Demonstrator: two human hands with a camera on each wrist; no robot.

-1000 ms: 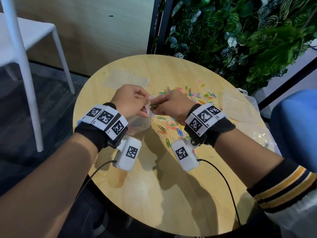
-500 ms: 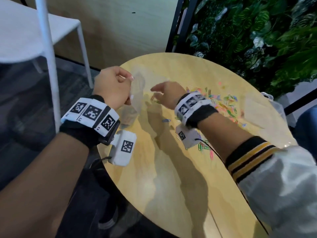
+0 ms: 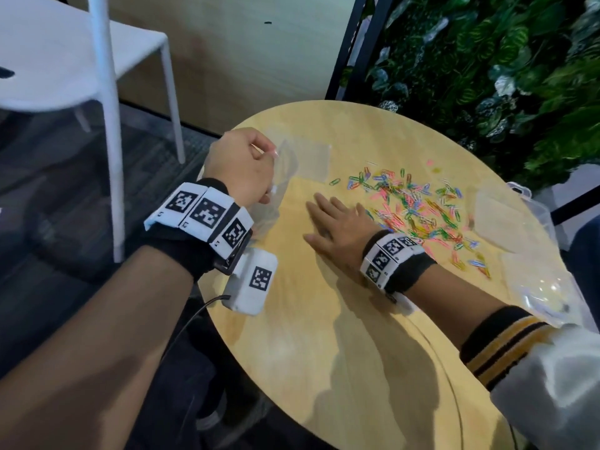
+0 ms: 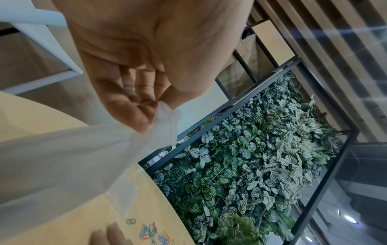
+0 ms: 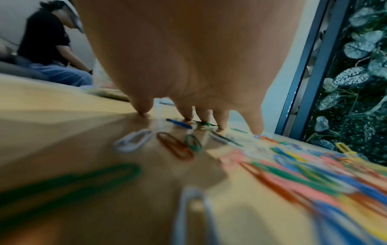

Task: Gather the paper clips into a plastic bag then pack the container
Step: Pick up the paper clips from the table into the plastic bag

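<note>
With the left hand [image 3: 242, 167] pinching the limp bag [image 4: 69, 159] at the table's [image 3: 324, 336] left edge and the right hand [image 3: 337, 222] flat, fingers spread beside the clips [image 3: 418, 206], a hasty sweep could send clips past the sagging mouth onto the floor.

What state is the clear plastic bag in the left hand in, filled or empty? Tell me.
Apparently empty: the clear plastic bag pinched by the left hand shows no clips; colourful paper clips remain on the table.

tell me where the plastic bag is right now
In the head view the plastic bag hangs pinched in the left hand over the table's left edge, left of the paper clips.
</note>
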